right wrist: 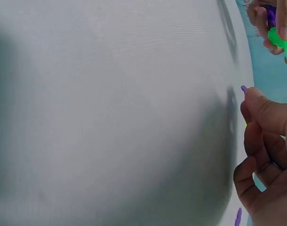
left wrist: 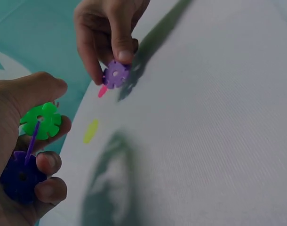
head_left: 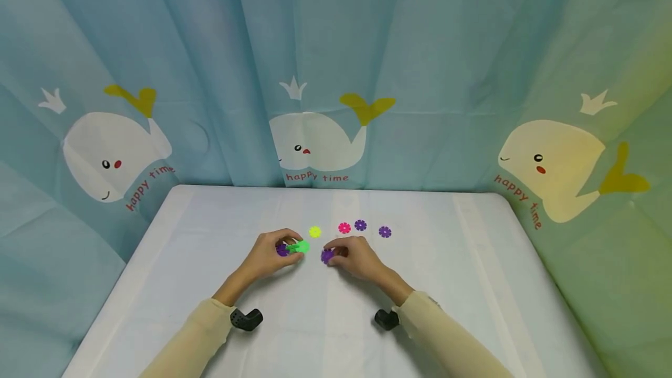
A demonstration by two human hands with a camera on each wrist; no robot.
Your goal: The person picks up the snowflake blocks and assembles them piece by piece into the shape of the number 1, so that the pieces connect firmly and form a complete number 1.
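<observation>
In my left hand point(head_left: 274, 251) I hold several joined snowflake discs, notched flat plastic pieces. A green disc point(left wrist: 42, 121) shows between thumb and index finger, and a purple disc point(left wrist: 22, 176) lies against the curled lower fingers, with another purple piece point(left wrist: 32, 141) seen edge-on slotted between them. My right hand point(head_left: 355, 256) pinches a single purple snowflake disc point(left wrist: 116, 74) by its edge between thumb and index finger. The two hands face each other over the table, with a small gap between their pieces. From the right wrist view this single disc is mostly hidden by the thumb.
Beyond the hands, a yellow disc point(head_left: 315, 231), a pink disc point(head_left: 344, 227), a purple disc point(head_left: 360, 224) and a further purple disc point(head_left: 385, 231) lie flat on the white table point(head_left: 420, 273). A blue whale-print curtain point(head_left: 441, 74) hangs behind the table's far edge.
</observation>
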